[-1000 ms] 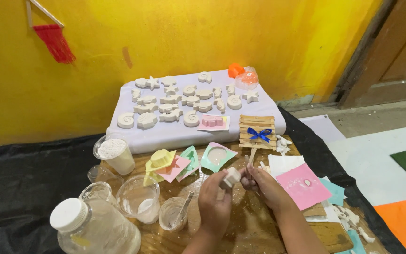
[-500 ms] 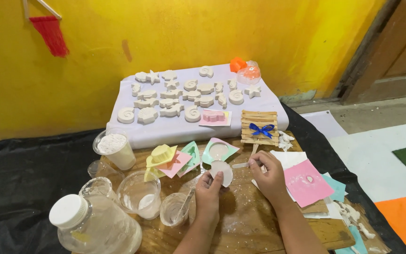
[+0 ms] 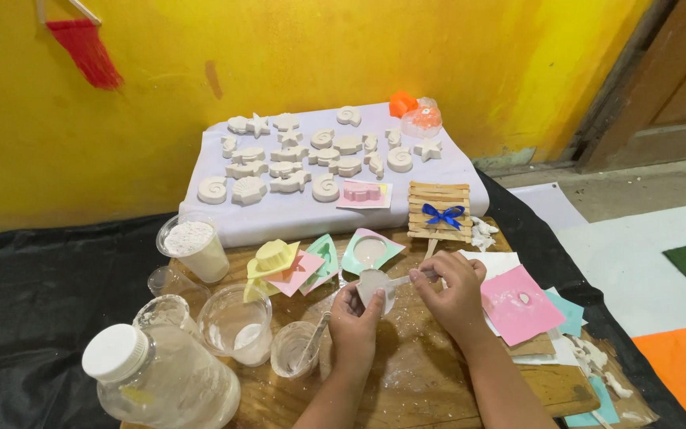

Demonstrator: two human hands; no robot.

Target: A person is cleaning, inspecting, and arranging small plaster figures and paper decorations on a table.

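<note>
While left hand [image 3: 356, 311] grips white cast [image 3: 375, 284], right hand [image 3: 448, 287] scrapes.

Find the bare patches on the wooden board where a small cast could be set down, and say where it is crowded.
Free: the wooden board below the left hand and right hand, and the black cloth at far left. Crowded: the white slab covered in plaster casts, the board's left corner with cups and jar, and the paper sheets at right.

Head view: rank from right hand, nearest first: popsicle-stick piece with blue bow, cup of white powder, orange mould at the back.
From the right hand:
1. Popsicle-stick piece with blue bow, just beyond it.
2. Cup of white powder, far left.
3. Orange mould, back by the wall.
</note>
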